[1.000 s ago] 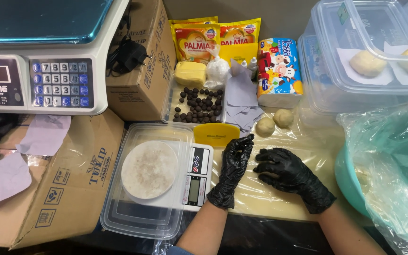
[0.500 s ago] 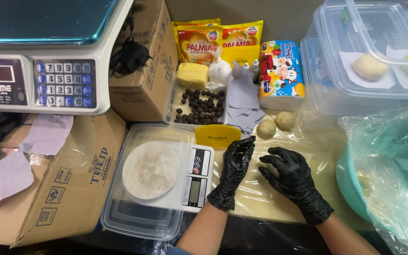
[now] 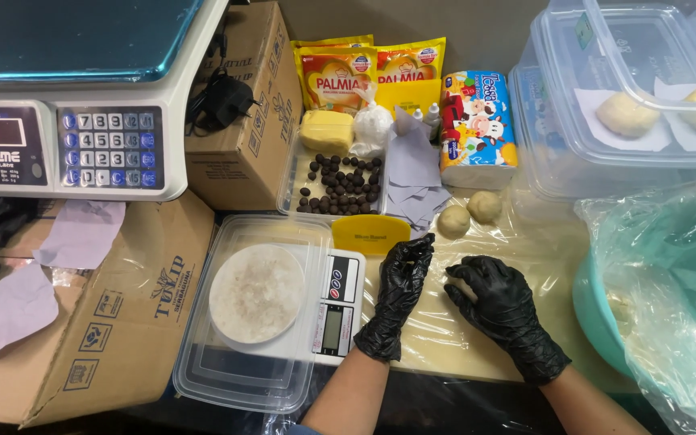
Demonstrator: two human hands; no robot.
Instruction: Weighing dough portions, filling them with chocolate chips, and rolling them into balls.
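Note:
Both my hands wear black gloves over a plastic-covered board [image 3: 517, 258]. My left hand [image 3: 397, 294] lies flat with fingers stretched, its tips by the yellow scraper [image 3: 370, 234]. My right hand [image 3: 499, 304] is cupped over a pale piece of dough [image 3: 461, 286] that shows only at the fingertips. Two dough balls [image 3: 469, 213] rest at the far edge of the board. A small kitchen scale [image 3: 283, 302] with a round white platform stands left of my left hand, on a clear lid.
A tray of dark round pieces [image 3: 340, 181] and a yellow block [image 3: 325, 130] sit behind the scraper. Purple paper squares [image 3: 414, 173], yellow pouches, a carton, a large price scale [image 3: 74, 97], cardboard boxes, clear tubs with dough [image 3: 626, 113], and a bagged teal bowl [image 3: 670, 298] surround the board.
My right hand has shifted slightly left and curled more tightly over the dough. My left hand has stayed in place.

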